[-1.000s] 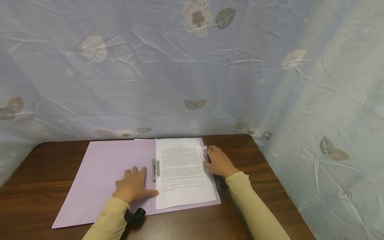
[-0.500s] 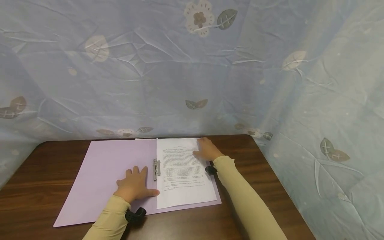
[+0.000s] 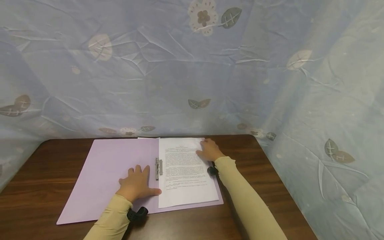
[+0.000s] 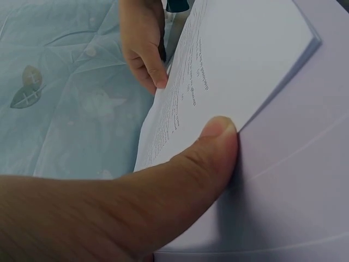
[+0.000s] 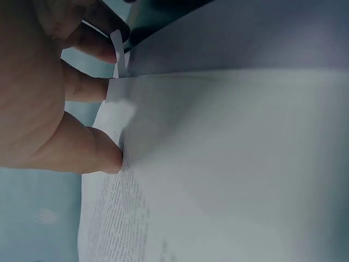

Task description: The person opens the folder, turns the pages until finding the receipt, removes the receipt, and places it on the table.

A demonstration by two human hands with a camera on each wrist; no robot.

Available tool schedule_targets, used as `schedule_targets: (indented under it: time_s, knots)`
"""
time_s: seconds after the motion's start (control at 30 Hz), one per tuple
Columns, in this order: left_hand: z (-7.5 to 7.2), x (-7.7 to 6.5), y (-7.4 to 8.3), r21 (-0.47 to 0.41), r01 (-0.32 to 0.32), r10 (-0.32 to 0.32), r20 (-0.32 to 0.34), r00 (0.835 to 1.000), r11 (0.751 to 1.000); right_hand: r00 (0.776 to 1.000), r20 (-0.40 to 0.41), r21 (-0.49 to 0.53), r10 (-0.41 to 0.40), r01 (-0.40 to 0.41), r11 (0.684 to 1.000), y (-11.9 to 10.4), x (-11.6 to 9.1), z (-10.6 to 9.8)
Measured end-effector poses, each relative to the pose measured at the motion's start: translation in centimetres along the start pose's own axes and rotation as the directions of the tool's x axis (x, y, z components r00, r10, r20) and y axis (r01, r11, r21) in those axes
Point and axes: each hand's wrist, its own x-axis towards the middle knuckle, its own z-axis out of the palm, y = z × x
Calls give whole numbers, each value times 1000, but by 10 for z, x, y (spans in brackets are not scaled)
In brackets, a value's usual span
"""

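Note:
A lilac ring-binder folder (image 3: 114, 156) lies open on a dark wooden table. Printed sheets (image 3: 189, 190) rest in a stack on its right half, beside the metal clip (image 3: 157, 169) at the spine. My left hand (image 3: 136, 185) is spread over the left cover, its thumb touching the stack's left edge; the left wrist view shows that thumb (image 4: 212, 142) close, near a corner of the paper. At the stack's upper right corner is my right hand (image 3: 211, 150). Its thumb (image 5: 103, 153) lies on the top sheet and the fingers reach to the edge, near a small white tab (image 5: 118, 52).
A pale blue curtain (image 3: 168, 83) with leaf and flower prints hangs behind the table (image 3: 240, 150) and along its right side. White paper (image 3: 147, 138) peeks out past the folder's far edge. Dark wrist straps with camera mounts (image 3: 138, 215) sit at both wrists.
My right hand has moved from the stack's right side, by the white tab, up to its far right corner, its thumb now over the paper. The left hand has kept its place.

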Motion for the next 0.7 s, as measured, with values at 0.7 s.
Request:
schedule_targets:
  time_s: [0.7]
  knots:
    - [-2, -2, 2, 8, -3, 3, -4, 1000, 1000, 990, -133, -22, -39, 37, 999, -1, 4, -6]
